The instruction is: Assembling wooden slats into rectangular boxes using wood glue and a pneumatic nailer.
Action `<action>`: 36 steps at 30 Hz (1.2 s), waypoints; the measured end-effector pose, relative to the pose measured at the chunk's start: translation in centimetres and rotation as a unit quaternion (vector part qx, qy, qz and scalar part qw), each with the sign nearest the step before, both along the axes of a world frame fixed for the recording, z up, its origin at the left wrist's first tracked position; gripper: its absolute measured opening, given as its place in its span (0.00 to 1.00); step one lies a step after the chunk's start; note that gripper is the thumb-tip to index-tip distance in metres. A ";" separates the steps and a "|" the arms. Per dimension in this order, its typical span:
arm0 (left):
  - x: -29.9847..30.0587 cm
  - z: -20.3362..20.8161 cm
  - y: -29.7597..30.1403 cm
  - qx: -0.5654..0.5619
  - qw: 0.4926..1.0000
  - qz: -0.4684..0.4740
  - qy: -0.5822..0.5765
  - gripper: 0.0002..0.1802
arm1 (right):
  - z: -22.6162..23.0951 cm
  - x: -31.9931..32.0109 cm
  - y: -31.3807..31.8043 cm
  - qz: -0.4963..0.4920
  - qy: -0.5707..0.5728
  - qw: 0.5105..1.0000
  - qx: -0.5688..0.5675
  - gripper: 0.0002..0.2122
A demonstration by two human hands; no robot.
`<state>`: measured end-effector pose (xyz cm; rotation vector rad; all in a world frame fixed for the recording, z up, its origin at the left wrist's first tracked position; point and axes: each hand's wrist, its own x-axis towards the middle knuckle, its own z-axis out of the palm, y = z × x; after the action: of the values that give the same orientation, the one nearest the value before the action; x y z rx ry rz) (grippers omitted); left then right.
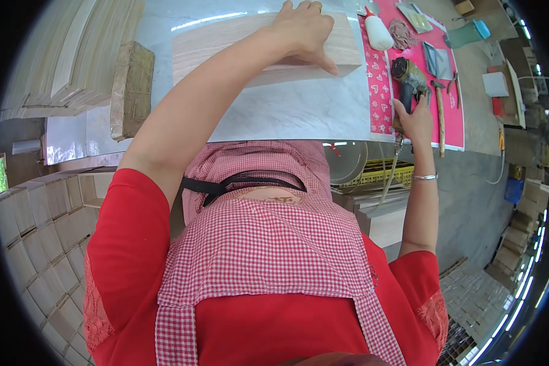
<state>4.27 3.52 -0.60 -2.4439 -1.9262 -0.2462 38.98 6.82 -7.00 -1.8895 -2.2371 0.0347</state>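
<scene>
A pale wood-grain box (226,38) lies across the work table. My left hand (304,33) is laid over its right half, thumb down on the near edge and fingers reaching toward the far edge. To the right, an air-powered nail gun (409,76) with a dark handle rests on a pink patterned sheet (379,100). Around its handle is my right hand (416,122), thumb on the left side, fingers partly hidden. From the gun's lower end an air hose (391,174) hangs past the table edge. A wooden-handled hammer (440,119) lies just right of the gun.
A white glue bottle with a red tip (378,32), a crumpled cloth (402,33) and small packets (436,61) lie beyond the gun. Stacked boards (82,52) and a brown taped block (132,90) stand at left. Below the table sits a yellow crate (378,175).
</scene>
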 end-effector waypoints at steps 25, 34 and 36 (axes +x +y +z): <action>0.4 -0.1 0.6 -0.112 0.990 0.025 -0.084 0.40 | 16.4 -6.2 -3.5 0.083 0.161 0.956 -0.230 0.13; 0.6 -0.2 0.0 -0.031 0.993 0.022 -0.108 0.37 | 16.0 -8.3 -3.0 0.070 0.165 0.954 -0.242 0.18; 0.5 -0.2 0.1 -0.030 0.994 0.017 -0.108 0.36 | 16.0 -8.4 -2.9 0.075 0.171 0.955 -0.232 0.18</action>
<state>4.74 3.60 -0.83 -2.5117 -2.0843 -0.4765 30.57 3.89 9.00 -1.7265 -2.2481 0.9117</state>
